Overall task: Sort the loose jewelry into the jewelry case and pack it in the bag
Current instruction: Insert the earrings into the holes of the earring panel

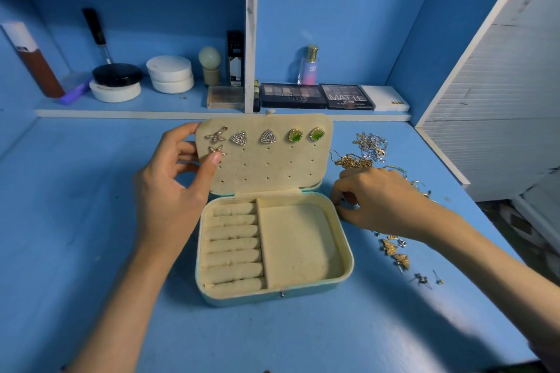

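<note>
An open teal jewelry case with cream lining sits mid-table, its lid upright. Several earrings are pinned in the lid: star-shaped ones, a triangle pair and a green pair. My left hand grips the lid's left edge, thumb on its front next to a small star earring. My right hand is on the table just right of the case, fingertips pinching something small that I cannot make out. Loose chains and gold earrings lie around that hand.
A shelf behind the case carries eyeshadow palettes, a perfume bottle, round compacts and a brush. A white cabinet borders the blue table on the right. No bag is in view.
</note>
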### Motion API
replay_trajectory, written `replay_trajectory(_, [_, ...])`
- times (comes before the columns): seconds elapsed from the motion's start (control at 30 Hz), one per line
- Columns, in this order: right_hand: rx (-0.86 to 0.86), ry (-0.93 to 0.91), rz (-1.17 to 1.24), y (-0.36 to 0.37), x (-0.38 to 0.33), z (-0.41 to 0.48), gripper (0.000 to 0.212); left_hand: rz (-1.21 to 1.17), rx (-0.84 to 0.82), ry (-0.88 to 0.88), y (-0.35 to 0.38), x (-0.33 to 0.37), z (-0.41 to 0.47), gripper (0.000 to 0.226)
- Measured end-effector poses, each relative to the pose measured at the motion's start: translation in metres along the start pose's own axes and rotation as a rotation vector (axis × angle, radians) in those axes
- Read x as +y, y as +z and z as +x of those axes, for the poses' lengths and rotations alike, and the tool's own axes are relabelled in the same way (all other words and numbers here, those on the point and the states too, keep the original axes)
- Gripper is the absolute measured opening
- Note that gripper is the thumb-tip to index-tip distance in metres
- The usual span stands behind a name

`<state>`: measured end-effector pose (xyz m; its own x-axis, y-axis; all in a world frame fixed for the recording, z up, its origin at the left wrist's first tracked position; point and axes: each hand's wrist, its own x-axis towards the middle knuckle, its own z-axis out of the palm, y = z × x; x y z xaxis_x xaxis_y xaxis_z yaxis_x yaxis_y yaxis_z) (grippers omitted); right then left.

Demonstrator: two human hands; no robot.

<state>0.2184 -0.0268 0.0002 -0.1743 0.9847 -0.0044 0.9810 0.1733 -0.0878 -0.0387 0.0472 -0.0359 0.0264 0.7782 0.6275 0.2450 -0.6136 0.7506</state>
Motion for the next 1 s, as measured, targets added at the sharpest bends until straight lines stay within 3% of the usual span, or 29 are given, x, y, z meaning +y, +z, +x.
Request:
replay_trajectory(0.3, [0.054,-0.065,0.260,0.001,0.012,-0.019,0.006,-0.002,0.002,-0.002,0.000,0.000,0.000,0.035])
replay_trajectory(1.0, [0.085,-0.027,0.072,0.011,0.014,-0.029,0.005,0.009,0.008,-0.033,0.001,0.002,-0.001,0.036])
